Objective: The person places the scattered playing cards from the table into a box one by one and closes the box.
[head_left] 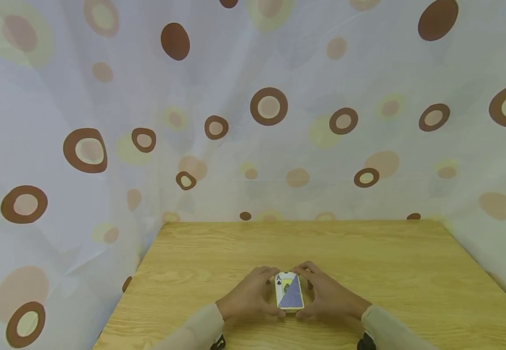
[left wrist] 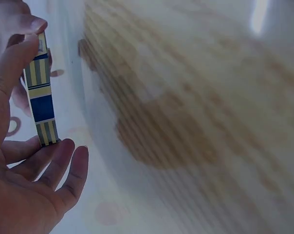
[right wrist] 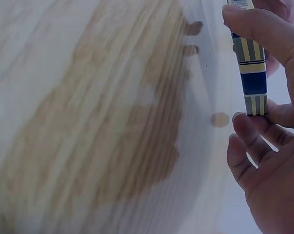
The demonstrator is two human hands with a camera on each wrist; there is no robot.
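Note:
A box of playing cards (head_left: 289, 294), with an ace of spades and a blue patterned triangle on its face, is held between both hands. My left hand (head_left: 253, 294) grips its left side, thumb at the near end and fingertips at the far end. From the right, my right hand (head_left: 329, 294) grips it the same way. The striped blue, grey and cream narrow edge of the card box (left wrist: 43, 107) shows in the left wrist view, between thumb and fingers. The right wrist view also shows the card box (right wrist: 254, 80) pinched end to end. Whether it touches the table is unclear.
A wood-grain table (head_left: 218, 248) spreads under and beyond the hands. White sheeting (head_left: 235, 63) with brown, peach and yellow spots stands behind it and on both sides. Pale sleeves (head_left: 200, 328) cover the forearms.

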